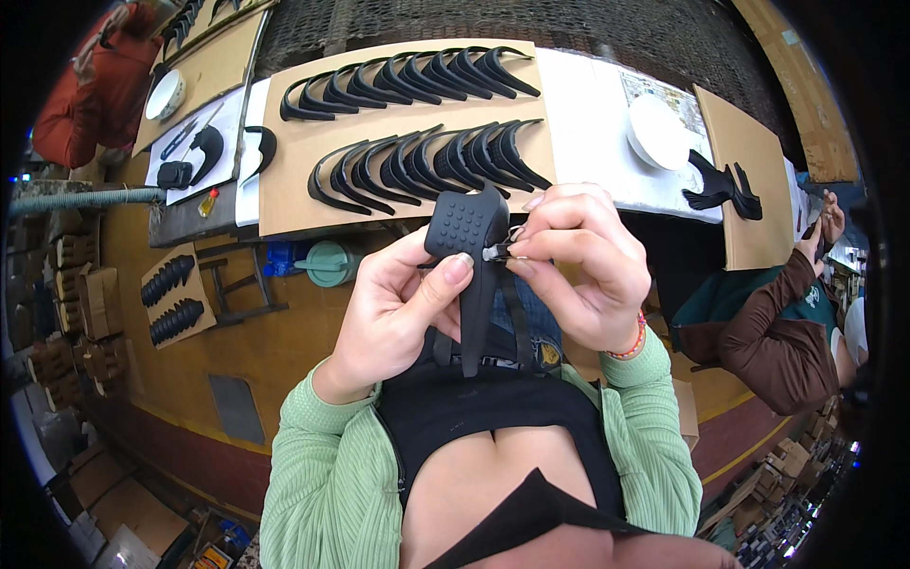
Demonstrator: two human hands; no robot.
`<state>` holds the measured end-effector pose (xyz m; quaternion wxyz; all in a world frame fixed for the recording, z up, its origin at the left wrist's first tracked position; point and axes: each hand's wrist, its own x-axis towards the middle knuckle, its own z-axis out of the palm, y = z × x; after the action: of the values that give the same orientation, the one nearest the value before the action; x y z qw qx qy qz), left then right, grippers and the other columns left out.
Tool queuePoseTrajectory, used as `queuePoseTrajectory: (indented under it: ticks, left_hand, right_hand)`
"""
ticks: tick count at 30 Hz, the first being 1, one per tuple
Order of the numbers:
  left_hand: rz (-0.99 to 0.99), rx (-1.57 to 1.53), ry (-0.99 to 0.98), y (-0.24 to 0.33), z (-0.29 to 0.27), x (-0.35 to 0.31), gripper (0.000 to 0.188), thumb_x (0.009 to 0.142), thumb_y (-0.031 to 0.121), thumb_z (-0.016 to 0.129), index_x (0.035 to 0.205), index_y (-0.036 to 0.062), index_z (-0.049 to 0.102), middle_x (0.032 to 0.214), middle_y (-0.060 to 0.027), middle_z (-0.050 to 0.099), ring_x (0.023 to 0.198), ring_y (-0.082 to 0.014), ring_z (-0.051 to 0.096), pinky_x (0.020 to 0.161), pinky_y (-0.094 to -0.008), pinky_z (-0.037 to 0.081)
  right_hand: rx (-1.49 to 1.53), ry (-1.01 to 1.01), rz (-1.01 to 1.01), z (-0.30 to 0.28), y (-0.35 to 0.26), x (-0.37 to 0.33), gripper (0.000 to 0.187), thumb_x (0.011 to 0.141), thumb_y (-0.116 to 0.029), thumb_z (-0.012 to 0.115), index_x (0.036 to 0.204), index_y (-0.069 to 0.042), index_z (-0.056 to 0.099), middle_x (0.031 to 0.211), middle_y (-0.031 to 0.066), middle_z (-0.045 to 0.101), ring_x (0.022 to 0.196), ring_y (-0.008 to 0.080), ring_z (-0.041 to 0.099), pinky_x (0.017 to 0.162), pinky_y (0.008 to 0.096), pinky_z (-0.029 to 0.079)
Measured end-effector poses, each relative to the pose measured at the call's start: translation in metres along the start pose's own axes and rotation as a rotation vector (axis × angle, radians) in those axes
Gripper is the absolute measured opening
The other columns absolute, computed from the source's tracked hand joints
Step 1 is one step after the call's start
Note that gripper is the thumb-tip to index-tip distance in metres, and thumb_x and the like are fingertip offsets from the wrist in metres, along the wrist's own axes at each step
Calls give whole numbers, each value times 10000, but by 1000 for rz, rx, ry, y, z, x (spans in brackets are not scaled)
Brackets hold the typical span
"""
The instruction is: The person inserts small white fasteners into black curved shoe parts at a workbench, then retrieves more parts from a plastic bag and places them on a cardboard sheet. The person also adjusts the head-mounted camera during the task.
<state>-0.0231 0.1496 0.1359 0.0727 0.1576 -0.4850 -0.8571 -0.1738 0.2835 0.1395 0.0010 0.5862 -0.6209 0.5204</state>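
Matte-black curved piece with raised dots (458,228), held up at the near edge of the white-covered worktop (586,109), left-hand grip (391,308) clamped on it, right-hand grip (590,261) pinched on a small black-and-silver implement (497,252)

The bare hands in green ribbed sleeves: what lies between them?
In the head view: a curved black piece with raised dots, held by the left hand, and a small shiny object pinched in the right hand.
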Motion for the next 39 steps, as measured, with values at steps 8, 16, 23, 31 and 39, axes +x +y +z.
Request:
queuePoseTrajectory:
  ticks: [8, 16, 23, 31, 39]
  left_hand:
    - [27, -46, 47, -8, -2, 6, 229, 947, 148, 529, 1104, -14, 573, 893, -69, 647, 712, -99, 637, 597, -232, 560]
    - [22, -39, 109, -10, 3, 9, 198, 910, 77, 568, 1093, 3, 578, 934, -66, 644, 794, -103, 633, 636, -243, 574]
    - [17, -16, 66, -6, 6, 4, 226, 913, 64, 555, 1129, 0, 549, 938, -63, 629, 791, -100, 631, 615, -236, 570]
    - [37, 54, 46, -5, 9, 1, 244, 941, 90, 510, 1162, -11, 494, 885, -47, 585, 711, -82, 620, 551, -200, 545]
    - [35, 95, 34, -4, 10, 1, 278, 963, 113, 465, 1206, -18, 428, 874, -67, 576, 613, -83, 604, 500, -186, 518]
  right_hand:
    - [311, 190, 163, 4, 4, -9, 170, 703, 59, 714, 840, -16, 648, 847, 88, 621, 798, 191, 606, 729, 293, 470]
    - [210, 72, 196, -3, 8, -9, 150, 745, 94, 666, 878, 36, 631, 890, 132, 606, 847, 194, 582, 748, 296, 477]
    - [84, 111, 149, 2, 9, 0, 139, 701, 0, 725, 817, -32, 656, 812, 70, 652, 750, 201, 602, 738, 294, 432]
    - [47, 84, 108, 2, 9, 5, 121, 704, -13, 719, 801, -42, 654, 798, 63, 644, 734, 208, 589, 704, 300, 414]
    - [9, -32, 50, -4, 8, 7, 143, 715, 35, 710, 830, -6, 635, 833, 92, 637, 827, 222, 600, 755, 311, 454]
